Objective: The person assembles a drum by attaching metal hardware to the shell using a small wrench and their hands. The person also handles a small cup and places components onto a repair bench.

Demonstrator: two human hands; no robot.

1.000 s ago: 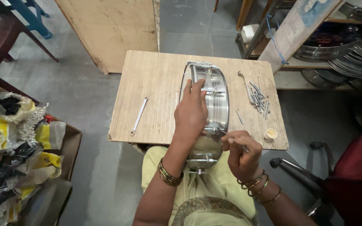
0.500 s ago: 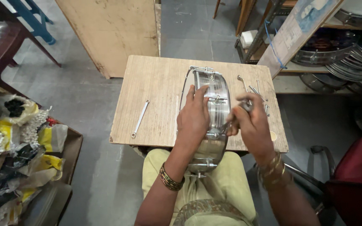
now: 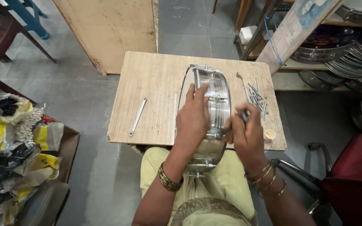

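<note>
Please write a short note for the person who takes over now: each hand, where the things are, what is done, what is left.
Left hand: flat on the metal drum shell, which lies on its side on the wooden board.
Right hand: pinching a small metal part at the shell's right side; which part is unclear.
Loose rods lie right of the shell, a small cup near the board's edge, a wrench on the left.
Done: some fittings sit on the shell.
Left: the loose rods.

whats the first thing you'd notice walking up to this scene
A shiny round metal drum shell standing on edge on the small wooden board table, its near end over the person's lap. The left hand lies flat on it; the right hand pinches something small at its right side. Long metal rods lie right, a slim silver spanner left.
</note>
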